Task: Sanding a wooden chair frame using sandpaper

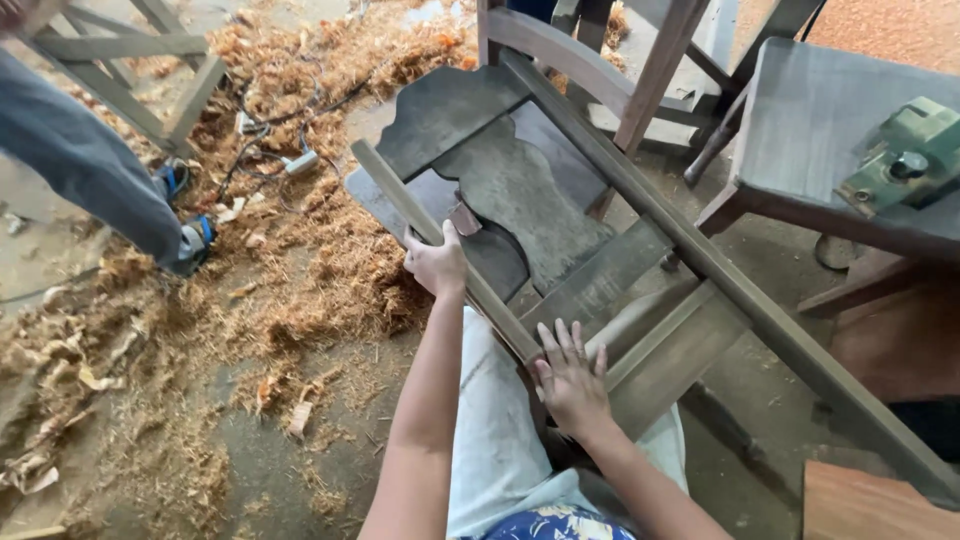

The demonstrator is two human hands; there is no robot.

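While the person's pale trouser leg (490,420) fills the bottom of the head view, both bare arms reach forward over a dark wooden chair frame (560,230) that lies tilted on its back across the lap. Nearest, the right hand (572,380) lies flat with its fingers spread apart on a lower cross slat (640,340) of the frame, palm down, gripping nothing. A little farther up, the left hand (436,265) is closed around the frame's near side rail (440,250), thumb pointing up along the wood. Just beyond that hand, touching the shaped back panels (500,190), sits a small brownish pad (465,218); whether the hand holds it cannot be told. The long far rail (700,250) runs diagonally from the upper middle down to the lower right corner.

Left of the frame, the ground is covered with orange-brown wood shavings (300,230), with a tangle of dark cable and a pale plug block (298,160) lying among them. Another person's grey-trousered leg and blue-strapped sandal (190,240) stand at the left edge. To the right stands a dark wooden table (820,140) carrying a green power planer (905,155). Farther back, more unfinished wooden frames (130,70) stand on the shavings.
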